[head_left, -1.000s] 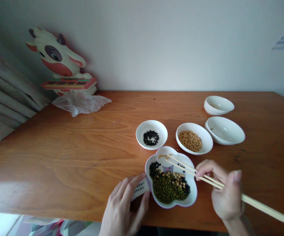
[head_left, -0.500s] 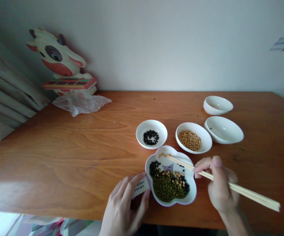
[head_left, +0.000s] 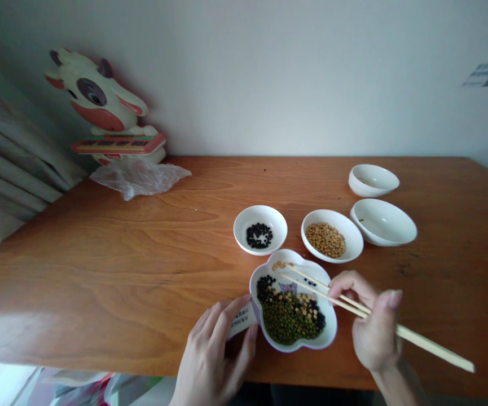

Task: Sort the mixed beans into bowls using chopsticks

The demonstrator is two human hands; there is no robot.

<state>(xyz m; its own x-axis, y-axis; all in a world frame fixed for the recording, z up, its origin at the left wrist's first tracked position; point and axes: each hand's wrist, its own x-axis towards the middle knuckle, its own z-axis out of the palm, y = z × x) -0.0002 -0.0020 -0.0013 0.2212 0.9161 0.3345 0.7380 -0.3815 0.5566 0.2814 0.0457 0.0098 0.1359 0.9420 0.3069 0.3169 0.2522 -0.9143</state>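
The right hand (head_left: 374, 330) grips a pair of wooden chopsticks (head_left: 345, 300) between thumb and fingers. Their sticks are spread slightly apart, with the tips over the far part of a white flower-shaped dish (head_left: 298, 335). Nothing shows clearly between the tips. The left hand (head_left: 212, 358) sits at the dish's near left edge with its fingers curled against a printed paper card (head_left: 242, 322), though whether they pinch it cannot be told.

The dish, near the table's near edge, holds a mound of green mung beans (head_left: 288, 321), with black beans (head_left: 266, 287) on its left and yellow soybeans (head_left: 303, 301) along the mound's far right. A few more soybeans lie near the far rim.

Just beyond it, on the wooden table (head_left: 100, 270), a round white bowl (head_left: 260, 221) holds black beans, and a second white bowl (head_left: 349, 248) to its right holds soybeans. Farther right, a shallow white bowl (head_left: 383, 221) holds only a few specks, and a small white bowl (head_left: 373, 180) beyond it holds a little residue.
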